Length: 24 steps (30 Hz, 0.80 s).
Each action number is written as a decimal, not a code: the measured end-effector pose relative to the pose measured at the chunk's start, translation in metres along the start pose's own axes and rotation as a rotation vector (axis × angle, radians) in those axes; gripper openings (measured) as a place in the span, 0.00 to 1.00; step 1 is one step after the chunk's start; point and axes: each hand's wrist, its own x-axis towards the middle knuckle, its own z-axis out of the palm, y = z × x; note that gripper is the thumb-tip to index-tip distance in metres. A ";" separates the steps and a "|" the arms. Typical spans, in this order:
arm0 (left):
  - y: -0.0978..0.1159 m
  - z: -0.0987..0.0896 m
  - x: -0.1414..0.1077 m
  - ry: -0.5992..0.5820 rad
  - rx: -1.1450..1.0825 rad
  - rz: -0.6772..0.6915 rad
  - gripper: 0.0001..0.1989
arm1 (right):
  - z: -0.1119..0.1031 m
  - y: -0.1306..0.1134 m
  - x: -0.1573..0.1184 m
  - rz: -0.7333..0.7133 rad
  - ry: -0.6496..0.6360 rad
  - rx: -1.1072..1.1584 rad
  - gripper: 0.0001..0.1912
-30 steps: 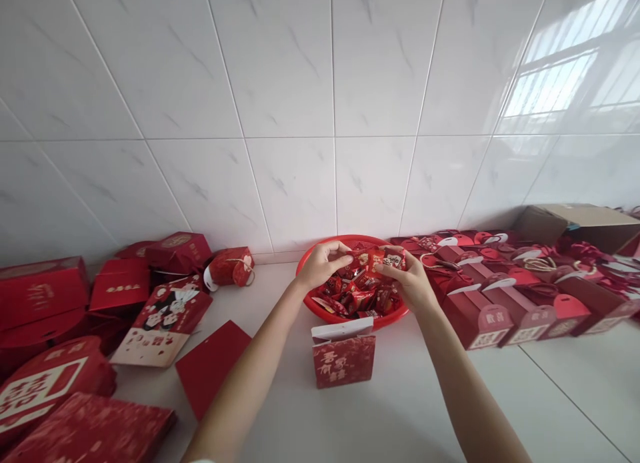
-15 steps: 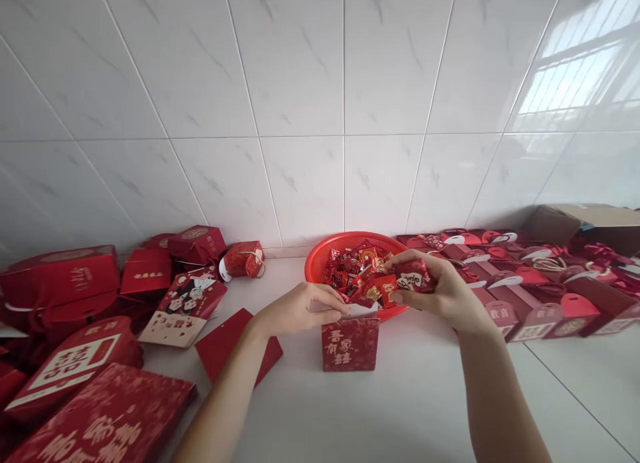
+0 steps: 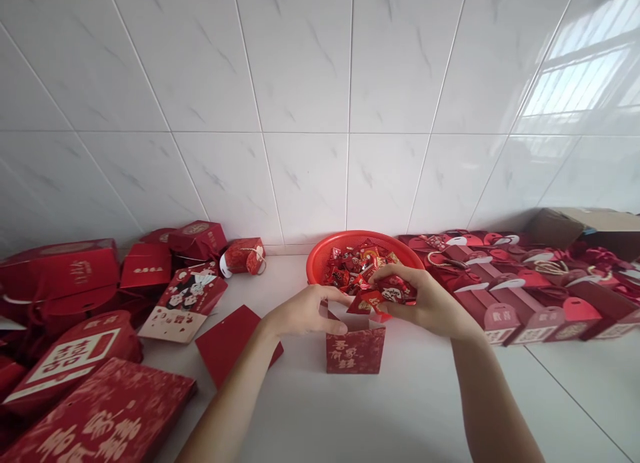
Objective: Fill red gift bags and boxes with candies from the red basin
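A small dark-red paper gift bag (image 3: 353, 353) with pale lettering stands upright on the white counter, its top open. My left hand (image 3: 313, 311) grips the bag's upper left edge between thumb and fingers. Above its right rim, my right hand (image 3: 425, 299) is closed around several wrapped candies (image 3: 395, 291) in red wrappers. One red packet (image 3: 364, 301) sticks out toward the bag's mouth. Just behind is a red plastic basket (image 3: 320, 249) holding many more wrapped candies (image 3: 347, 263). The inside of the bag is mostly hidden.
Rows of red gift boxes (image 3: 530, 309) line the right side, with a cardboard box (image 3: 560, 226) behind. Left are a flat red card (image 3: 235, 339), a printed bag (image 3: 185, 299), a small red pouch (image 3: 244, 256) and a larger red bag (image 3: 107, 413). A tiled wall (image 3: 305, 176) rises behind.
My right hand has come left and slightly down with the candies, from over the basket to the bag's mouth. The bag's top now stands wider open under my left hand.
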 end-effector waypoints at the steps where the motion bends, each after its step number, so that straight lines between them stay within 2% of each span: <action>1: 0.001 0.000 0.000 -0.005 -0.016 -0.010 0.26 | 0.002 0.000 0.001 0.001 -0.012 -0.012 0.14; 15: -0.008 0.000 0.004 -0.017 -0.057 -0.010 0.28 | 0.020 0.004 0.010 0.014 -0.061 -0.019 0.14; 21: -0.008 0.000 0.003 -0.002 -0.045 0.023 0.26 | 0.024 0.008 0.015 -0.025 0.071 0.055 0.15; 24: -0.007 0.000 0.003 -0.011 -0.041 0.026 0.26 | 0.026 0.009 0.017 -0.014 0.072 0.080 0.14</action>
